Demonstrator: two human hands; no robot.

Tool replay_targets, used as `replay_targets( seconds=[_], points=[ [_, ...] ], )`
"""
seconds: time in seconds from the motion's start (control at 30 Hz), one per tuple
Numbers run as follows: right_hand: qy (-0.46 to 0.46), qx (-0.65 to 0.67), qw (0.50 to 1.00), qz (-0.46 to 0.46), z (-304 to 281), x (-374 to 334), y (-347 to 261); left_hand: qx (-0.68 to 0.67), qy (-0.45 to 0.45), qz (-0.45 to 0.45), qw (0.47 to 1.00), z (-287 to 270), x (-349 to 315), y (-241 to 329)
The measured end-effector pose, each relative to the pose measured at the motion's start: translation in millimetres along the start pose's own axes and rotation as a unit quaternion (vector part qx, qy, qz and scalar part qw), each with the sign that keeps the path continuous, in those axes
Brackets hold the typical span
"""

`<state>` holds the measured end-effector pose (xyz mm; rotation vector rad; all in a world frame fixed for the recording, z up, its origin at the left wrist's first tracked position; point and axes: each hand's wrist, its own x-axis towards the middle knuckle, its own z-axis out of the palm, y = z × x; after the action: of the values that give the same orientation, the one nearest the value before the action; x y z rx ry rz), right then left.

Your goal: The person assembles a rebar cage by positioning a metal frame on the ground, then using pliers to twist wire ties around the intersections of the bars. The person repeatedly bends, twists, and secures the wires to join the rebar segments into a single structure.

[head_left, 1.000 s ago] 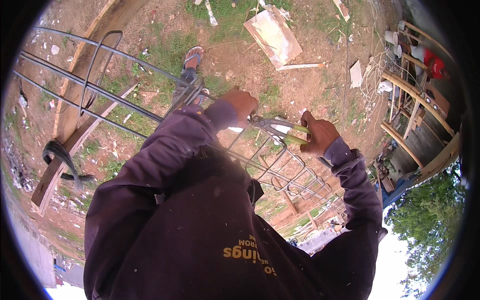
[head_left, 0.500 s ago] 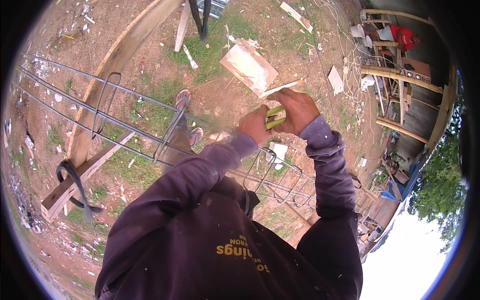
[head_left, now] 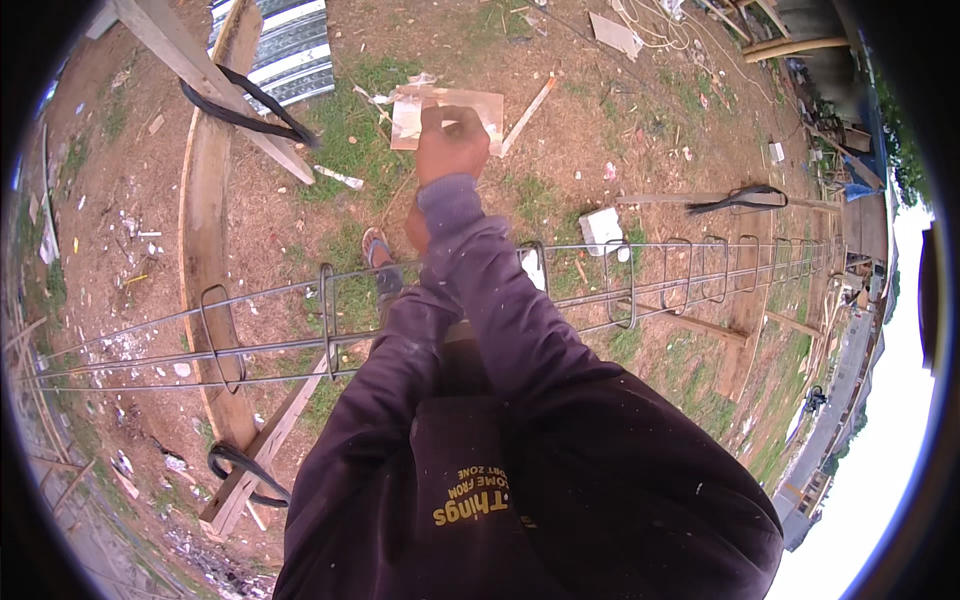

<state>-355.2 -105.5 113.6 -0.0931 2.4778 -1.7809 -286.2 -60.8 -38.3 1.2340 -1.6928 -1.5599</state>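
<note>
My right hand (head_left: 452,147) is raised beyond the steel bars, its fingers curled and slightly blurred; anything inside them is hidden. Below its wrist a small part of my left hand (head_left: 416,226) shows, its fingers covered by my right forearm. A long reinforcing-bar cage (head_left: 640,292) runs across in front of my body, with rectangular steel stirrups (head_left: 329,318) around its lengthwise bars, closer together at the right. On the ground behind my right hand lies a pale wooden board (head_left: 405,118). No yellow-green tool can be made out now.
Wooden planks (head_left: 205,265) stand under the cage at left, and a timber support (head_left: 745,335) at right. Bundles of black wire hang over wood at upper left (head_left: 245,108), lower left (head_left: 245,475) and right (head_left: 735,200). A white block (head_left: 601,231) and corrugated metal sheets (head_left: 290,50) lie beyond.
The view has turned, so the cage now lies nearly level. My hands, earlier side by side around a yellow-green handled thing, are now one above the other, the left mostly covered.
</note>
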Motion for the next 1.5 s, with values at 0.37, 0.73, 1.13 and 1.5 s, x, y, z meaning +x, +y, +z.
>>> replay_targets(
  seconds=[0.37, 0.73, 1.13, 1.5],
  points=[
    [-0.326, 0.104, 0.933, 0.112, -1, 27, 15, -0.055, -0.191, -0.005, 0.98, -39, 12, 64],
    [-0.474, 0.256, 0.833, 0.124, -29, 34, -1, -0.218, -0.417, -0.19, 0.862, -60, 51, 26],
    [-0.158, 0.122, 0.98, -0.019, -40, 1, 3, -0.061, -0.112, -0.149, 0.981, -21, 4, 38],
    [-0.034, 0.135, 0.985, 0.098, -51, -21, -16, -0.113, -0.04, -0.087, 0.989, 2, -23, 36]
  ],
)
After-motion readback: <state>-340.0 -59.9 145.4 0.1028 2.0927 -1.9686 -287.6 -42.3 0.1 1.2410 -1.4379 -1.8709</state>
